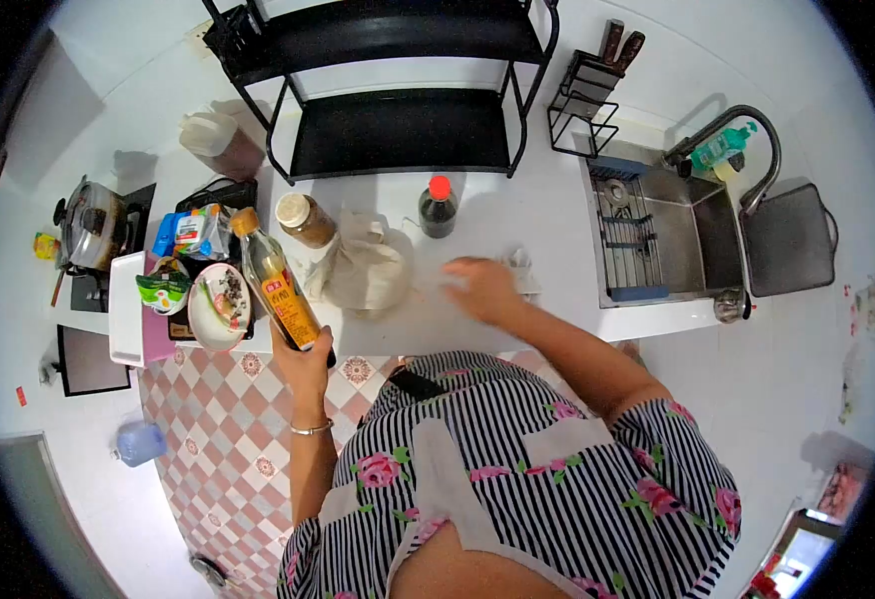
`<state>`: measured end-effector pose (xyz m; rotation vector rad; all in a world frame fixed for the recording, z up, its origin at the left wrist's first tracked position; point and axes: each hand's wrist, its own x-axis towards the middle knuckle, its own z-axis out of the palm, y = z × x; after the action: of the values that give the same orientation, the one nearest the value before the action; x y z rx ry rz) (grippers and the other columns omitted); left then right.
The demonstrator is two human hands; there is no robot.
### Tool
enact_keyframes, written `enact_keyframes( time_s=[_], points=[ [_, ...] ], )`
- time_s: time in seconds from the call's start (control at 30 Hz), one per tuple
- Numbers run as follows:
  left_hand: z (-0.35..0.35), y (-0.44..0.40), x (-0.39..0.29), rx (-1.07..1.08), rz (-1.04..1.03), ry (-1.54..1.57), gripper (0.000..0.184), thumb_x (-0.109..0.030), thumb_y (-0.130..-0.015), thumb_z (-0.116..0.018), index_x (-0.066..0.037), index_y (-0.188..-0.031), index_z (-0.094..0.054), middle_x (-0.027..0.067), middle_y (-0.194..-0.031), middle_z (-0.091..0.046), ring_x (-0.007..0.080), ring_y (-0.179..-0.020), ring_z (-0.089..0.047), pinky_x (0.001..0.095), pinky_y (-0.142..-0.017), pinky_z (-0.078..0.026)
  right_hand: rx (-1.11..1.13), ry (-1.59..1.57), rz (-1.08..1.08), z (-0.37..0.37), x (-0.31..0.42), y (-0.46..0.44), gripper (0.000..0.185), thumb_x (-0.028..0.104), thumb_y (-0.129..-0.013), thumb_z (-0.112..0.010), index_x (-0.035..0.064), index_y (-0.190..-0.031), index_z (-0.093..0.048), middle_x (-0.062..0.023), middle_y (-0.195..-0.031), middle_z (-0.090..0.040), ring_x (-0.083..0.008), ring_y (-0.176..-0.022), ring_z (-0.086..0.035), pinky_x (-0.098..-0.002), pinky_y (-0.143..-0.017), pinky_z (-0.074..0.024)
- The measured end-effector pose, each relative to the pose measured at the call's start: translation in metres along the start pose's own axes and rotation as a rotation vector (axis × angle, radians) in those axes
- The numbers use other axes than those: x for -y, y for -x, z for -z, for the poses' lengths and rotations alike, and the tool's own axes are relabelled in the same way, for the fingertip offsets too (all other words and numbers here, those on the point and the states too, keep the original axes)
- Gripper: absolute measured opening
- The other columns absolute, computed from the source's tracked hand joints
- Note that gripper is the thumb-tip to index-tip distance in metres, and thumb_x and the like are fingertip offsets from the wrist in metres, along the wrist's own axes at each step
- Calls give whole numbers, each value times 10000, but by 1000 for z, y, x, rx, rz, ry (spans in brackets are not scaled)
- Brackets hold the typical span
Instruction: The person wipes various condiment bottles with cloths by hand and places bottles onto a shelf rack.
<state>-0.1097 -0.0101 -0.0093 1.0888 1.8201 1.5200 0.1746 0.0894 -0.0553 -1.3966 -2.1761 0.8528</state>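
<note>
My left hand (303, 361) is wrapped round the lower part of a vinegar bottle (283, 295) with a yellow label and a gold cap, tilted at the counter's front left. Over the counter, my right hand (482, 290) is smeared by motion, and its fingers cannot be made out. A dark sauce bottle with a red cap (437, 210) stands upright behind it. Between my hands lies a pale cloth or plastic bag (363, 275). Close to the vinegar bottle is a jar with a cream lid (306, 220). An oval plate (221, 344) with chopped food sits to the left.
A black two-tier rack (398, 135) stands at the back. On the right are a sink (667, 290), a knife holder (585, 95) and a green soap bottle (720, 147). Food packets (201, 232), a large jug (220, 145) and a glass-lidded pot (95, 222) are on the left.
</note>
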Motion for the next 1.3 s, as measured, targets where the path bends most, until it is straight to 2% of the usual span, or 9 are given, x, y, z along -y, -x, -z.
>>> enact_keyframes(
  time_s=[0.1, 0.3, 0.5, 0.6, 0.77, 0.87, 0.93, 1.13, 1.3],
  points=[
    [-7, 10, -10, 164, 137, 59, 478, -33, -677, -687, 4, -1109, -485, 61, -878, -564, 143, -747, -565, 264, -658, -476, -91, 247, -373, 67, -41, 41, 419, 333, -768, -689, 92, -1106, -629, -106, -1075, -618, -300, -1022, -589, -418, -890, -472],
    [-37, 18, -24, 302, 153, 91, 461, -28, -670, -690, -7, -1086, -491, 54, -892, -561, 134, -746, -562, 252, -671, -479, -109, 393, -210, 34, -84, 80, 274, 303, -831, -621, 80, -988, -649, -110, -993, -625, -301, -905, -607, -391, -786, -498],
    [-59, 28, -31, 526, 138, 74, 493, -39, -659, -717, -8, -1098, -495, 45, -882, -580, 133, -770, -579, 263, -692, -491, -280, -191, -424, 93, -83, 71, 267, 264, -879, -581, 31, -763, -643, -65, -691, -624, -222, -661, -599, -351, -582, -443],
    [-74, 32, -32, 601, 66, -13, 502, -83, -654, -726, -1, -1095, -502, 84, -886, -608, 155, -783, -606, 286, -697, -499, -292, -650, -491, 128, -56, 75, 253, 266, -902, -578, 35, -823, -644, -21, -737, -634, -139, -638, -565, -299, -575, -440],
    [-94, 42, -57, 676, -93, -121, 506, -137, -645, -737, 3, -1077, -513, 99, -826, -625, 189, -744, -624, 313, -696, -501, -642, -1374, -217, 188, 100, 69, 252, 248, -909, -581, 59, -1068, -629, 19, -818, -622, -85, -629, -531, -248, -582, -441],
    [-109, 50, -50, 682, -104, -142, 510, -169, -639, -749, 1, -1065, -526, 109, -834, -639, 212, -744, -635, 333, -701, -503, -300, -829, 366, 153, 91, 61, 270, 120, -847, -611, 45, -1106, -610, -34, -845, -620, -131, -667, -555, -251, -598, -451],
    [-117, 52, -58, 751, -25, -34, 554, -190, -629, -759, 5, -1095, -532, 141, -886, -645, 238, -785, -644, 351, -735, -504, -405, -490, 497, 133, 103, 37, 279, 42, -789, -637, 39, -1066, -596, -40, -843, -591, -128, -713, -554, -235, -620, -440],
    [-118, 63, -66, 606, -387, -250, 675, -235, -612, -758, 3, -1190, -503, 221, -979, -632, 336, -884, -645, 392, -766, -513, -902, -405, -118, 110, 95, 31, 422, 31, -689, -703, 31, -1050, -485, -54, -873, -548, -150, -839, -563, -286, -706, -483],
    [-121, 62, -67, 558, -465, -385, 664, -228, -611, -752, 4, -1178, -497, 217, -978, -636, 352, -845, -650, 405, -748, -525, -651, -1322, -348, 99, 101, 29, 374, 98, -821, -614, 19, -1164, -489, -101, -1028, -608, -203, -979, -607, -336, -851, -512]
  ],
)
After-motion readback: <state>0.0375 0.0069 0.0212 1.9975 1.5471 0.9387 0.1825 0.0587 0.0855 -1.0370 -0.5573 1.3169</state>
